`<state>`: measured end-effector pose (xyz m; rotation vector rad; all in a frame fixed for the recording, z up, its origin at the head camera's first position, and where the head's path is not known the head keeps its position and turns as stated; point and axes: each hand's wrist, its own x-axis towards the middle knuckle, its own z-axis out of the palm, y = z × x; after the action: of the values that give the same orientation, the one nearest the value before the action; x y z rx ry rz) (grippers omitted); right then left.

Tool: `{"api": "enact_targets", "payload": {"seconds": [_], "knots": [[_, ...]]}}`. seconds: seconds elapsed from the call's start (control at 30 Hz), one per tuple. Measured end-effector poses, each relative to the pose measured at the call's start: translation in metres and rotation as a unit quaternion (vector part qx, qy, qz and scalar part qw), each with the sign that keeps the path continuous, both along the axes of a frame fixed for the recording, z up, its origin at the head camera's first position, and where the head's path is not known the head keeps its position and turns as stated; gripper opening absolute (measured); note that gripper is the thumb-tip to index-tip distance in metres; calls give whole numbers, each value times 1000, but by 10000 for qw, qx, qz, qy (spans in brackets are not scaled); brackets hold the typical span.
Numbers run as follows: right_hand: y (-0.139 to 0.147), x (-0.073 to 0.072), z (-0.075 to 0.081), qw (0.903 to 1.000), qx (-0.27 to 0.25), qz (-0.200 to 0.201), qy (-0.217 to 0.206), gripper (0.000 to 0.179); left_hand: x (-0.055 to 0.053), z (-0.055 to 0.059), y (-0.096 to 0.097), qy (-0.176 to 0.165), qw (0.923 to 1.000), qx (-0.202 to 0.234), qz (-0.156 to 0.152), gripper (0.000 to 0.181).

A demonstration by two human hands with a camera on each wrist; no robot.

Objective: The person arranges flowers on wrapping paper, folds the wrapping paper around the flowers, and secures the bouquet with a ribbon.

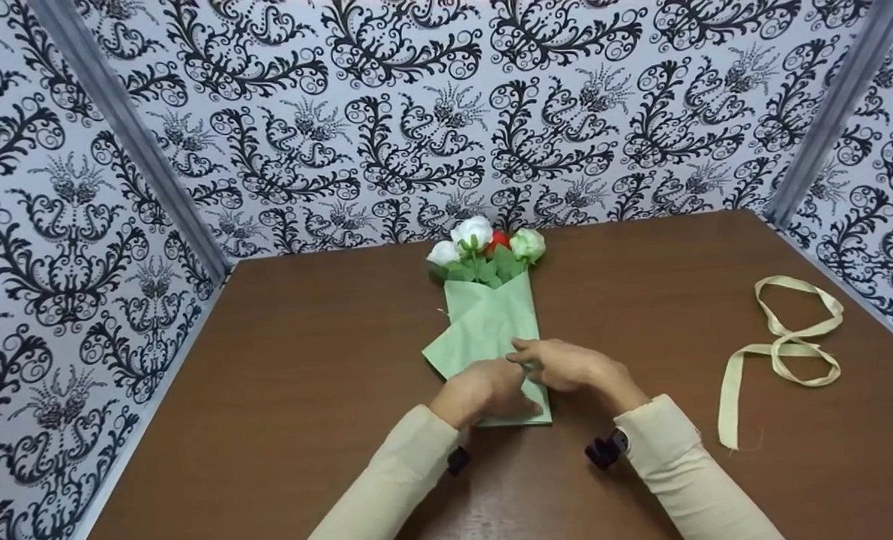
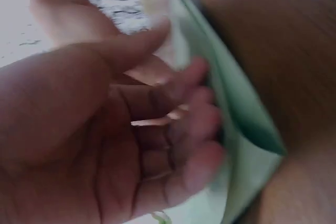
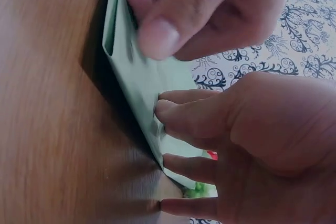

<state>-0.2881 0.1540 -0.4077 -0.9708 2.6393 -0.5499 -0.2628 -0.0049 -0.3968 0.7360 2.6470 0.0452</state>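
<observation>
A bouquet wrapped in light green paper (image 1: 483, 326) lies on the table. Out of its far end come white flowers (image 1: 471, 232), a red flower (image 1: 499, 241), a pale green flower (image 1: 527, 246) and green leaves (image 1: 491, 271). Over the near, folded part of the wrap is my left hand (image 1: 487, 390), its loosely bent fingers at the paper (image 2: 239, 145) in the left wrist view. My right hand (image 1: 566, 365) rests along the wrap's right edge. In the right wrist view its fingertips (image 3: 170, 161) touch the paper, with thumb and forefinger close together.
A cream ribbon (image 1: 795, 341) lies in loose loops on the right of the brown table (image 1: 304, 360). Patterned panels (image 1: 416, 112) stand behind and at both sides, joined by grey corner strips (image 1: 139, 142). Dark wrist devices (image 1: 606, 450) sit under the sleeves.
</observation>
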Motion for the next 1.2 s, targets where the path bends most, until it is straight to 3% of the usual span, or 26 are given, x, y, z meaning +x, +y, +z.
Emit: {"api": "enact_targets", "payload": {"seconds": [0.13, 0.2, 0.4, 0.53, 0.63, 0.7, 0.83, 0.93, 1.0, 1.2], "knots": [[4, 0, 0, 9999, -41, 80, 64, 54, 0, -5, 7, 464, 9965, -409, -566, 53], [7, 0, 0, 9999, -63, 100, 24, 55, 1, -6, 10, 630, 9945, -524, -644, 54], [14, -1, 1, 9994, -149, -23, -321, 61, 6, -11, 15, 1013, 9917, -765, -185, 58], [15, -1, 0, 9991, -196, -185, -342, 67, 16, -15, 21, 1537, 9769, -1471, 177, 75], [14, -1, -2, 9990, -228, -285, -255, 68, 23, -16, 22, 1782, 9667, -1727, 632, 94], [14, 0, -4, 9992, -196, -278, -197, 68, 25, -16, 21, 1595, 9686, -1637, 974, 104], [13, 1, -6, 9995, -132, -264, -132, 68, 25, -10, 20, 513, 9768, -1339, 1592, 110], [12, 2, -6, 9994, -84, -311, -90, 68, 23, -6, 21, -26, 9732, -1317, 1885, 113], [12, 3, -7, 9994, -60, -336, -99, 68, 23, -5, 23, -52, 9701, -1350, 2014, 116], [11, 4, -8, 9993, -60, -353, -128, 72, 26, -10, 27, 426, 9635, -1567, 2130, 121]]}}
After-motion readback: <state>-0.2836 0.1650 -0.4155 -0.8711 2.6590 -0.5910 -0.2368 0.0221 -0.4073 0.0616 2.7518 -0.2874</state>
